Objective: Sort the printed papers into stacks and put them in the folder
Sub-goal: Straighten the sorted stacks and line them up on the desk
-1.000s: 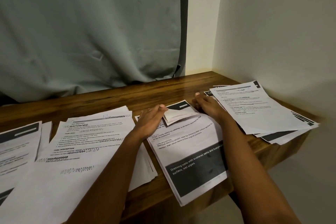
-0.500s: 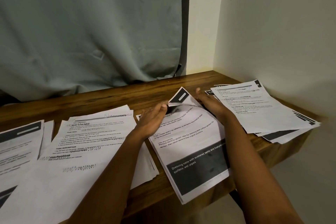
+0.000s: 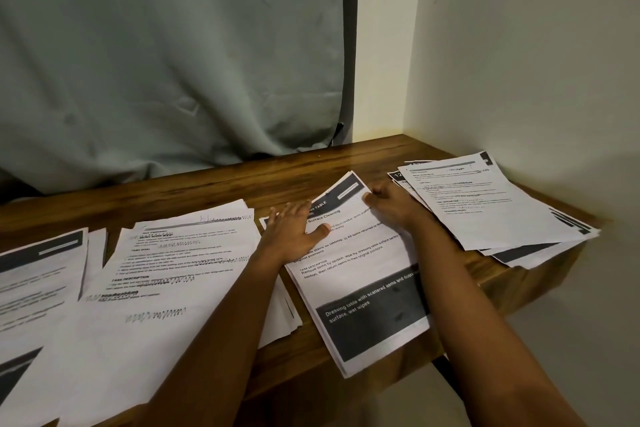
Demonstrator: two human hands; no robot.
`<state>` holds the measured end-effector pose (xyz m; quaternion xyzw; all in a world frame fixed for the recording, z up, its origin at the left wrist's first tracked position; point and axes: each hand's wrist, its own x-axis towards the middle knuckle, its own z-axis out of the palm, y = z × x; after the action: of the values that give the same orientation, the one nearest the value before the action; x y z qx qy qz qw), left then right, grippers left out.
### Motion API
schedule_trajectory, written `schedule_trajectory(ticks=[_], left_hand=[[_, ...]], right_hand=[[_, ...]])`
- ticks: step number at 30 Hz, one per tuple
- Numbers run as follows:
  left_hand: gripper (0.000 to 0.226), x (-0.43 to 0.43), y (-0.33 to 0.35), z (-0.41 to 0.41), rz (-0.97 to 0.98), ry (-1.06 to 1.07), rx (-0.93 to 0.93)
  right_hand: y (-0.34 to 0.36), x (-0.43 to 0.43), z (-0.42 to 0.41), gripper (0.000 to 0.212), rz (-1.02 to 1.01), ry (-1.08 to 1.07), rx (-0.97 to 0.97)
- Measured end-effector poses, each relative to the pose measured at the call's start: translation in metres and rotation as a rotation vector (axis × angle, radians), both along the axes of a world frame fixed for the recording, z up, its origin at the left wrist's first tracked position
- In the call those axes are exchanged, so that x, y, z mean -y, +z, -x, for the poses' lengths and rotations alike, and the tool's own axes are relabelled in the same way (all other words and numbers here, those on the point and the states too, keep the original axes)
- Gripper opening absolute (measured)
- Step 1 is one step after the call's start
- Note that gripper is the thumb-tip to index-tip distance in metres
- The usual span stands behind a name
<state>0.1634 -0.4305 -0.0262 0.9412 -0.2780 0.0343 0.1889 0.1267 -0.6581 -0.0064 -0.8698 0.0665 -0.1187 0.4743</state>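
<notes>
A printed sheet with dark bands [image 3: 360,274] lies in the middle of the wooden table [image 3: 242,184], its near end hanging over the front edge. My left hand [image 3: 294,230] lies flat on its upper left part, fingers spread. My right hand [image 3: 393,206] pinches the sheet's far right corner, which stays slightly raised. A stack of printed papers [image 3: 495,204] sits at the right by the wall. Another spread of printed papers [image 3: 145,288] covers the left of the table. No folder is in view.
A grey-green curtain [image 3: 173,62] hangs behind the table. A pale wall [image 3: 536,62] closes off the right side, forming a corner. More sheets with dark bands [image 3: 31,274] lie at the far left. The table's front edge runs below my forearms.
The folded-over top corner of the middle sheet has been unfolded and laid nearly flat. My left hand moved from that fold to press flat on the sheet.
</notes>
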Motion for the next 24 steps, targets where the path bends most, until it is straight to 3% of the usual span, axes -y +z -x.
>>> schedule_trajectory(ticks=[4,7,11,16,19,22,24], left_hand=[[0.071,0.002,-0.001,-0.001,-0.067,-0.021,0.033],[0.069,0.002,0.003,0.003,-0.138,-0.018,0.023],[0.068,0.004,0.007,0.006,-0.219,-0.004,-0.013],[0.068,0.005,0.008,0.007,-0.265,-0.006,-0.019],[0.071,0.005,0.012,0.01,-0.313,-0.006,0.034],[0.081,0.014,0.024,0.022,-0.327,-0.028,0.246],[0.076,0.034,0.035,0.04,-0.202,-0.071,0.32]], right_hand=[[0.0,-0.007,0.005,0.019,0.169,-0.077,0.108],[0.002,-0.012,0.003,0.015,0.263,-0.133,0.057],[0.001,-0.011,0.0,0.021,0.625,-0.24,-0.019],[0.012,0.024,0.031,0.021,0.377,-0.407,0.1],[0.025,0.069,0.059,0.034,0.436,-0.58,0.102],[0.03,0.12,0.084,0.04,0.53,-0.713,-0.025],[0.029,0.15,0.1,0.046,0.518,-0.742,-0.152]])
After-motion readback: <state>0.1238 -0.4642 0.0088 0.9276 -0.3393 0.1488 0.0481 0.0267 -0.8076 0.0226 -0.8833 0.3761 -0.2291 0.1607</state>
